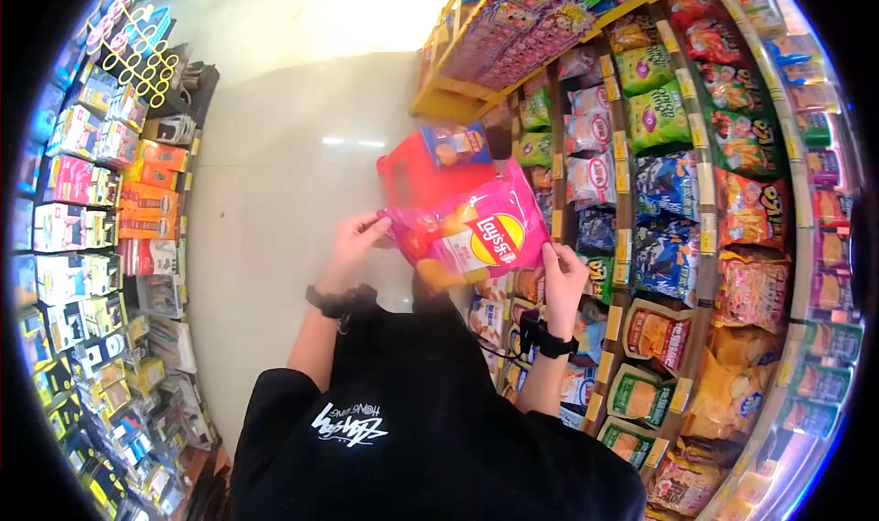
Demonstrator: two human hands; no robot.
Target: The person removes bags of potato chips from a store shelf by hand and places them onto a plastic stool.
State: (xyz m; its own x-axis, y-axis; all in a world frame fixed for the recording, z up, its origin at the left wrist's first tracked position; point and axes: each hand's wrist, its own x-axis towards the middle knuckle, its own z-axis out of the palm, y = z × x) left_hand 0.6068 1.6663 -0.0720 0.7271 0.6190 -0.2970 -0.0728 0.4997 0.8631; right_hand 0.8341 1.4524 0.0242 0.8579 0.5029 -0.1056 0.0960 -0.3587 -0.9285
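Note:
A pink bag of Lay's potato chips (462, 233) is stretched between my two hands in front of my body, its printed front facing up. My left hand (360, 239) pinches the bag's left edge between thumb and fingers. On the opposite side, my right hand (563, 269) grips the lower right edge. Just beyond the bag, a red basket (396, 178) is on the floor, partly hidden behind it. Inside the basket lies a blue chip bag (458, 144).
Snack shelves with price tags (700, 155) curve along my right, holding green chip bags (657, 113). A yellow rack (449, 91) stands ahead. Shelves of boxed goods (78, 228) line the left. Pale tiled floor (265, 173) runs between.

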